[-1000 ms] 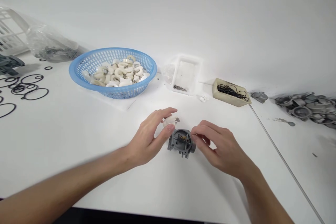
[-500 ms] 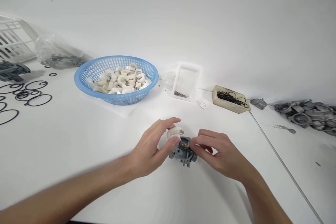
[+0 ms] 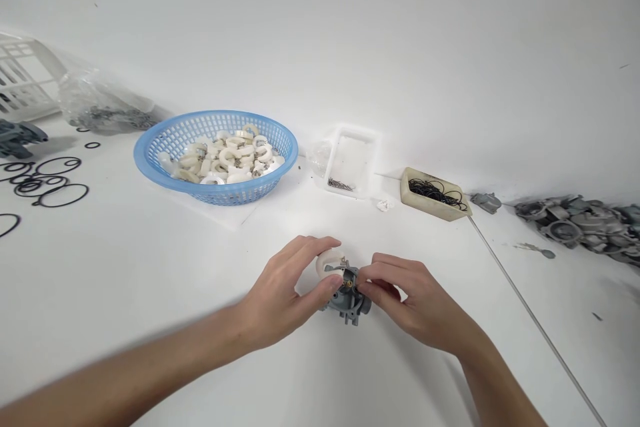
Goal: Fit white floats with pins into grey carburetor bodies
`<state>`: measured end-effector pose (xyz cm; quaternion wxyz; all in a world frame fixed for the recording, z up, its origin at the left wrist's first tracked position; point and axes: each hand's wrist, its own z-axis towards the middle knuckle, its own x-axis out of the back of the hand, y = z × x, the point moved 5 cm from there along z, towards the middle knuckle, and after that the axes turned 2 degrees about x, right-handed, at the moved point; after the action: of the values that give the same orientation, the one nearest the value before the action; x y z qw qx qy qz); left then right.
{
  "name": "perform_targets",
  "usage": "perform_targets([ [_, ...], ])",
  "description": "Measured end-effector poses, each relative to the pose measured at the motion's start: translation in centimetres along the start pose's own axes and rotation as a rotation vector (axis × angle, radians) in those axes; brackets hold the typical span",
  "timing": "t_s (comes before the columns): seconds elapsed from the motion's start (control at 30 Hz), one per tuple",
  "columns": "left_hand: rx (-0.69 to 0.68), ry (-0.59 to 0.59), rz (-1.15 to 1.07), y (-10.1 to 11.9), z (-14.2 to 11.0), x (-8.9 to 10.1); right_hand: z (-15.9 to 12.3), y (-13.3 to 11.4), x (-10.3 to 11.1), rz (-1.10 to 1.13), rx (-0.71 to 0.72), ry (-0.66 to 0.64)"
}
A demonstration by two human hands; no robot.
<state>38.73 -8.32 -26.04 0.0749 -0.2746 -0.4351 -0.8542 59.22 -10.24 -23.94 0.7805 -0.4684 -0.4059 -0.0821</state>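
Observation:
A grey carburetor body (image 3: 345, 305) stands on the white table between my hands, with brass jets showing in its open top. My left hand (image 3: 293, 290) pinches a white ring-shaped carburetor float (image 3: 325, 265) between thumb and fingers. The float leans at the body's upper left, its small metal hinge close to the rim. At the opposite side, the closed fingertips of my right hand (image 3: 405, 293) meet at the body's upper right edge. Whatever lies between those fingertips is hidden.
Behind my hands are a blue basket (image 3: 215, 195) of white floats, a white tray (image 3: 367, 160) with small pins and a cream box (image 3: 425, 203) of black rings. Black O-rings (image 3: 63, 195) lie left; grey metal bowls (image 3: 595, 223) pile right. A thin rod (image 3: 535, 320) crosses the table.
The float has tilted, so its ring opening now shows more, and it sits lower against the carburetor's rim. My right fingertips stay at the body's right edge. The whole view has shifted slightly.

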Motion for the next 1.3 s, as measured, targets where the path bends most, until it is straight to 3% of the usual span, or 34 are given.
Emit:
perform_targets([
  [0.27, 0.039, 0.037, -0.036, 0.1, 0.0, 0.3, 0.2, -0.2, 0.5, 0.135, 0.062, 0.288],
  [0.47, 0.030, 0.077, -0.054, 0.0, -0.1, 0.4, 0.6, -0.6, -1.1, 0.072, 0.073, 0.197],
  [0.7, -0.048, 0.079, -0.066, 0.2, -0.3, 0.1, 0.6, -1.0, -1.0, 0.025, 0.116, 0.218],
  [1.3, -0.077, 0.129, -0.077, 0.8, 0.1, 0.6, 0.5, -1.5, -1.7, -0.047, 0.127, 0.227],
])
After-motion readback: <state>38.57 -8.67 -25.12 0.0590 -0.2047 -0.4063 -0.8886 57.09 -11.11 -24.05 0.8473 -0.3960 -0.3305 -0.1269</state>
